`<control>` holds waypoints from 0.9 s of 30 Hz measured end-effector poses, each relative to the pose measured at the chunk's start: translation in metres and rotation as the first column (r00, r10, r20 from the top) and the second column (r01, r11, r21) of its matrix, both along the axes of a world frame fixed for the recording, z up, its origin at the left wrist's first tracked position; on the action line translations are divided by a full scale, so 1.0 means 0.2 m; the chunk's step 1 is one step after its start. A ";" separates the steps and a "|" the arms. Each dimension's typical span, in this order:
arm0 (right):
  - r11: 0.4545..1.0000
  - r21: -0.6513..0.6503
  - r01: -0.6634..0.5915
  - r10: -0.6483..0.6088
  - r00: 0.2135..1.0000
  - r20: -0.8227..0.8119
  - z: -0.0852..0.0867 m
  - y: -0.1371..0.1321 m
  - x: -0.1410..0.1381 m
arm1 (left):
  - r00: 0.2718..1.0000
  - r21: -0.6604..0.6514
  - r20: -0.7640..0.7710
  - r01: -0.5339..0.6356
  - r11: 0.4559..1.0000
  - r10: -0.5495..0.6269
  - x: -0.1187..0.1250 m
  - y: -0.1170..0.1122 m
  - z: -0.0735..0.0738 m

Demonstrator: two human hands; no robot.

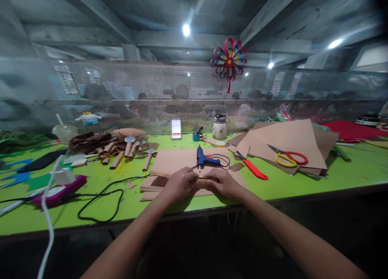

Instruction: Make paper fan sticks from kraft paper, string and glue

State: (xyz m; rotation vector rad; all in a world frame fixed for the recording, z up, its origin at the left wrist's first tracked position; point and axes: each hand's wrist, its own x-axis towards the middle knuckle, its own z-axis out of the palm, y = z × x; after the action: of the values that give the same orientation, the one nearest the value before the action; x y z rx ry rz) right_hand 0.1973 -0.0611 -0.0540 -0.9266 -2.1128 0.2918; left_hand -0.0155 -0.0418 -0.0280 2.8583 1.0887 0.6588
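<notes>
At the front of the table, a small roll of brown kraft paper (203,180) lies crosswise between my hands. My left hand (184,181) pinches its left end, fingers curled. The right end is gripped by my right hand (222,181) with bent fingers. Under both hands is a stack of brown paper sheets (163,161). Just beyond the fingers, a blue glue gun (204,157) rests on the stack, its black cord looping to the right. A red-handled utility knife (254,169) lies to the right of my right hand.
Red-and-yellow scissors (291,158) lie on large paper sheets (285,139) at right. Finished paper rolls (117,157) are heaped at left, near a purple power strip (62,192) and black cable (100,220). A phone (176,129) and a jug (220,127) stand at the back.
</notes>
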 end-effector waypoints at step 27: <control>0.993 -0.105 -0.054 -0.002 0.882 -0.471 0.20 -0.24 -0.08 | 0.670 -0.232 0.715 -0.042 0.972 0.200 -0.04 -0.45 0.18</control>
State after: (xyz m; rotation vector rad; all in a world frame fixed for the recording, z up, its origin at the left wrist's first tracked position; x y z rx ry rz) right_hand 0.1813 -0.1093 -0.0137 -0.7950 -1.6696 0.5962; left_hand -0.0227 -0.1323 0.0079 1.9946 1.0914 1.4475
